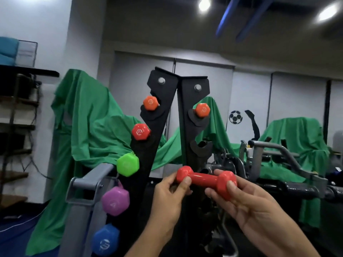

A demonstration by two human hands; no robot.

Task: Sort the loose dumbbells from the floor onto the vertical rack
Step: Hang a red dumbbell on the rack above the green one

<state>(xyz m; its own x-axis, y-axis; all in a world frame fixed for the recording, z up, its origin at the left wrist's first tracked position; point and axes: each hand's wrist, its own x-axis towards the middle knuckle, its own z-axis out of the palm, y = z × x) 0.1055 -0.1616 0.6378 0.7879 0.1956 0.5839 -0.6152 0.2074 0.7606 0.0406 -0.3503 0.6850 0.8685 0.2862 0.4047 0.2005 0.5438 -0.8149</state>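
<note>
A small red dumbbell (205,179) lies level in front of the black vertical rack (165,101). My left hand (169,197) pinches its left head and my right hand (246,203) holds its right head. On the rack's left side sit an orange dumbbell (150,103), a red one (140,132), a green one (128,164), a purple one (115,201) and a blue one (106,240). The right side carries an orange dumbbell (202,109); the cradle (201,147) below it is bare, a little above the held dumbbell.
Green cloth (89,127) drapes equipment behind the rack and another machine (300,138) at right. A grey metal frame (83,184) stands left of the rack, and a grey weight machine (278,158) crowds the right. Dark shelving (18,112) lines the left wall.
</note>
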